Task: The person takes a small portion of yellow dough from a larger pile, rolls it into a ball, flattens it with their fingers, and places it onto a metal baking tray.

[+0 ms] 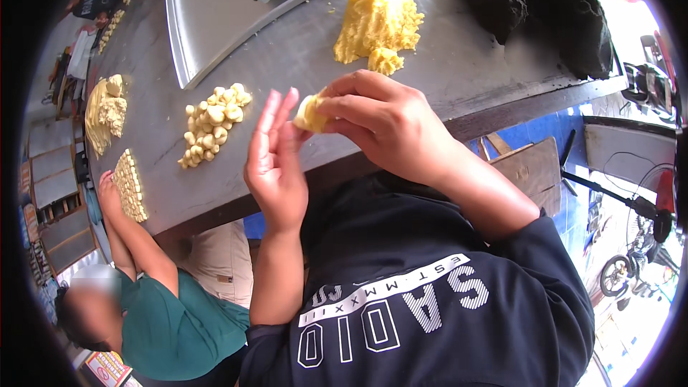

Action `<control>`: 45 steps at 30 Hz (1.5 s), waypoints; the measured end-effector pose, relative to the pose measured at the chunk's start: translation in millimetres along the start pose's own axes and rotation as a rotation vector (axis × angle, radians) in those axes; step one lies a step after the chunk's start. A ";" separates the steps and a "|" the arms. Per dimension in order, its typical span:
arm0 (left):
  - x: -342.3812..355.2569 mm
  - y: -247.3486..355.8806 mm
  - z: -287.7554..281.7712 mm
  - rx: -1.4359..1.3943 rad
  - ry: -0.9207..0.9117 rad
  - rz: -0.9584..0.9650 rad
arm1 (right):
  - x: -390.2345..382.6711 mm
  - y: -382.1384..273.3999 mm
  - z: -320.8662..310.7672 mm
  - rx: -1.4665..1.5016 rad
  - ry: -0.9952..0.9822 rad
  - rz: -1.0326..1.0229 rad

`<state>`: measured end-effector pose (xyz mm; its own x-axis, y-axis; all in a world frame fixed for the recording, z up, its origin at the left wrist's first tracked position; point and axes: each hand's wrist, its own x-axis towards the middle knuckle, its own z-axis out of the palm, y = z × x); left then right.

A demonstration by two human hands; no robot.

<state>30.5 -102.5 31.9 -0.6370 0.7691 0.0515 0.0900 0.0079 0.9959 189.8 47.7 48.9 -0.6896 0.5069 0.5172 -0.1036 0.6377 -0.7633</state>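
Grey table (459, 72): yellow dough block (376, 25) at centre; black dough lumps (552, 7) right of it; steel trays (236, 7), small dough pieces (213, 125), cut squares (130, 186) to its left.

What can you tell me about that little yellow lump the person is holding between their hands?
The yellow dough piece is a small, pale yellow, soft-looking lump with a smooth matte surface. It is held up above the near edge of the grey table, not resting on it. The right hand wraps its fingers over it from the right, hiding much of it, while the open left hand meets it with upright fingertips from the left.
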 end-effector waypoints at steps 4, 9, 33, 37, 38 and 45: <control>18.8 -19.0 -14.2 0.575 -0.202 0.365 | -5.6 -4.9 4.6 0.102 -0.158 0.070; 30.1 -18.9 0.0 0.703 -0.206 0.416 | -23.3 -11.9 16.3 -0.270 -0.199 -0.133; 19.7 -13.8 -20.2 -0.080 -0.464 -0.038 | -18.0 28.1 -44.0 -0.796 -0.116 0.122; 21.6 -9.2 -15.6 -0.256 -0.420 -0.053 | -10.0 36.4 -50.4 -0.774 -0.187 0.129; 21.5 -8.9 -13.7 -0.288 -0.376 -0.089 | -7.9 39.9 -52.4 -0.755 -0.200 0.104; 22.0 -13.8 -17.1 -0.214 -0.349 -0.104 | -11.0 29.2 -55.6 -0.542 -0.141 0.051</control>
<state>2.2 -96.6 20.6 -0.3337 0.9418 -0.0413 -0.1457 -0.0082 0.9893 234.2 93.0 42.4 -0.7771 0.4861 0.3998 0.2899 0.8402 -0.4583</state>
